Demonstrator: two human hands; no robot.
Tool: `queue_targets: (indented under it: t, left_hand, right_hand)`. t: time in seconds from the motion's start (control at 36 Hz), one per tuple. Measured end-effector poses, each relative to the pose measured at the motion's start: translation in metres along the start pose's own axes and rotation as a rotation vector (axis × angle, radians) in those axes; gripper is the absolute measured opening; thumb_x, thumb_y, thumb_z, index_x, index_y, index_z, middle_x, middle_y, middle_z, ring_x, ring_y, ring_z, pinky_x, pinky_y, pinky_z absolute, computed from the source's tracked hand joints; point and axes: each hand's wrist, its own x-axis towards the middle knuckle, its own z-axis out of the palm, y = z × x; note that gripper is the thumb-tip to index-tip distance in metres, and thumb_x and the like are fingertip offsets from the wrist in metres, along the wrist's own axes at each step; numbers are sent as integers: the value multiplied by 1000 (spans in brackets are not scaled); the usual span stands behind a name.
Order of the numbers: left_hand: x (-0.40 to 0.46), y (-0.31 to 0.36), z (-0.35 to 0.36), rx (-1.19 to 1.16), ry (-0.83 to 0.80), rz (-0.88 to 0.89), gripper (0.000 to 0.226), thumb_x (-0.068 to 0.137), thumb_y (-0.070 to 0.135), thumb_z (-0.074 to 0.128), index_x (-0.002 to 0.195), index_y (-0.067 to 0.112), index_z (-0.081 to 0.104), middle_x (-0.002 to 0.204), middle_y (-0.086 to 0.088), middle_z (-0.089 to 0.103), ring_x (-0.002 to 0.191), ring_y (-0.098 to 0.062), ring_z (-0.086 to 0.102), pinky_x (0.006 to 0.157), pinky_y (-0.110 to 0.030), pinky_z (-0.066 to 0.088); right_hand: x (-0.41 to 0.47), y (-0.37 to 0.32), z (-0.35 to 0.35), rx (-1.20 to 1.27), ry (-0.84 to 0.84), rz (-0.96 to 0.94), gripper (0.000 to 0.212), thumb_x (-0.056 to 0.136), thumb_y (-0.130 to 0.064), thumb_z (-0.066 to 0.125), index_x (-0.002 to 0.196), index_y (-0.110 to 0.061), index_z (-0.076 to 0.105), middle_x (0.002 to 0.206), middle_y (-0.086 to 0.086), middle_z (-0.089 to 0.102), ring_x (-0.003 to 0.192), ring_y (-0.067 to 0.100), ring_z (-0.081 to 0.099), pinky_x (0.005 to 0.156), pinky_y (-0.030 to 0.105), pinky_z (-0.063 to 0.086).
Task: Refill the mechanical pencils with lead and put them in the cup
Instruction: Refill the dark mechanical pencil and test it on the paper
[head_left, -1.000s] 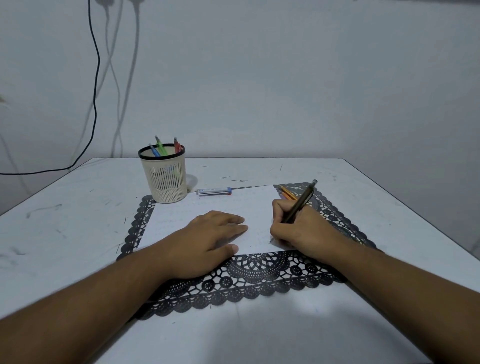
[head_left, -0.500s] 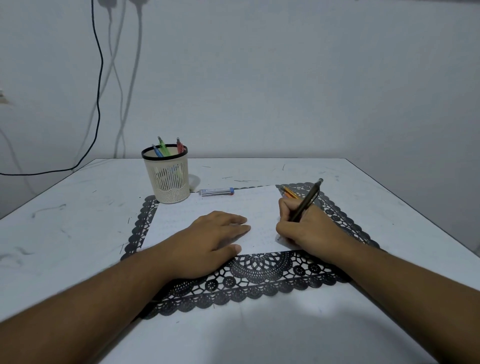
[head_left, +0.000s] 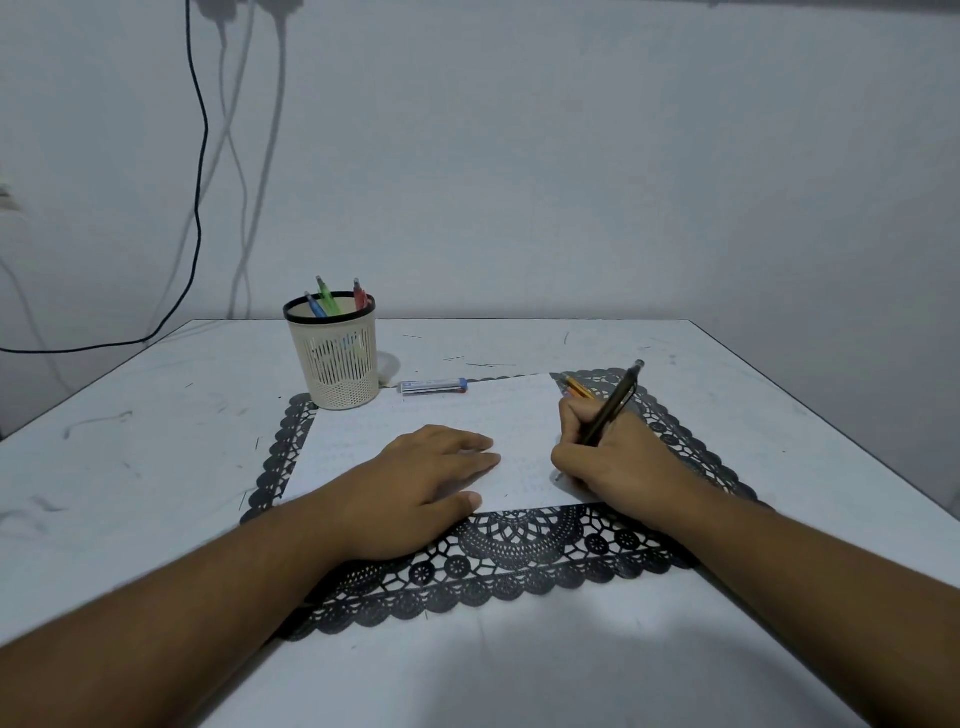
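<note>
Head view: my right hand grips a dark pencil, tip on the paper, right of centre. My left hand lies flat on the sheet, fingers straight. The cup stands upper left, lead tube beside it.

Right hand grips dark pencil, tip on white paper, top tilted to 1 o'clock. Left hand flat on paper. Cup at 11 o'clock holds three pencils; lead case just beside at its 3 o'clock. Black lace mat under paper.
</note>
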Motion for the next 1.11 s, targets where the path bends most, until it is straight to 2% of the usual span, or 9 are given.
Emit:
queue_targets:
  t: [0.14, 0.39, 0.56, 0.64, 0.75, 0.81, 0.92, 1.0, 1.11]
  left_hand:
    - [0, -1, 0, 6, 0, 6, 52, 107, 46, 42, 157, 36, 37, 163, 19, 29, 149, 2, 16, 125, -35, 19]
    - [0, 0, 0, 2, -7, -2, 51, 107, 47, 43, 157, 37, 37, 163, 20, 29, 149, 1, 16, 125, -37, 20]
    - [0, -3, 1, 2, -7, -3, 53, 106, 51, 41, 157, 39, 36, 162, 21, 29, 149, 1, 17, 125, -38, 22]
    - [0, -2, 2, 1, -3, -1, 51, 107, 49, 42, 157, 38, 37, 162, 21, 29, 149, 2, 16, 125, -37, 21]
    - [1, -1, 1, -36, 10, 5, 51, 108, 51, 36, 155, 34, 43, 161, 19, 34, 148, 2, 20, 124, -35, 21]
    - [1, 1, 0, -67, 34, -9, 49, 108, 48, 33, 153, 32, 46, 158, 18, 38, 146, 2, 23, 123, -32, 22]
    - [4, 6, -7, -168, 236, -43, 50, 106, 46, 30, 142, 26, 60, 144, 17, 53, 131, 8, 39, 109, -5, 23]
    - [6, 3, -21, -320, 527, -57, 39, 111, 39, 36, 124, 27, 71, 127, 20, 66, 119, 8, 54, 101, -12, 39]
    - [5, -2, -47, -440, 855, -73, 33, 105, 34, 42, 112, 24, 73, 114, 15, 69, 110, 0, 61, 91, -25, 48]
  right_hand:
    - [0, 1, -1, 1, -9, 11, 32, 84, 9, 64, 65, -7, 44, 57, 1, 47, 51, 12, 47, 51, 22, 38]
    - [0, -1, 0, 5, -12, 23, 36, 84, 10, 61, 64, -11, 40, 59, 2, 42, 53, 13, 44, 53, 26, 36]
    - [-1, -2, 0, 37, -1, 44, 32, 85, 10, 59, 66, -7, 40, 63, 13, 39, 52, 17, 46, 48, 25, 35]
    - [2, 2, -4, 158, 22, 107, 27, 88, 9, 59, 69, -8, 49, 62, 16, 49, 50, 19, 54, 45, 24, 36]
    - [6, 0, -9, 288, 53, 71, 14, 88, 16, 60, 80, 6, 55, 68, 22, 56, 55, 29, 49, 55, 36, 45]
    - [8, -1, -12, 341, 38, 88, 15, 89, 16, 63, 82, 3, 61, 74, 20, 61, 60, 30, 56, 63, 36, 53]
    - [13, 1, -19, 456, 7, 163, 26, 89, 18, 59, 82, -3, 73, 83, 17, 73, 78, 28, 72, 74, 29, 60]
    - [19, -6, -22, 581, 1, 223, 28, 96, 16, 46, 87, 5, 70, 86, 25, 72, 83, 32, 75, 73, 29, 63]
    - [29, -16, -24, 576, -15, 211, 27, 100, 11, 46, 85, 7, 69, 84, 24, 68, 81, 31, 73, 70, 31, 64]
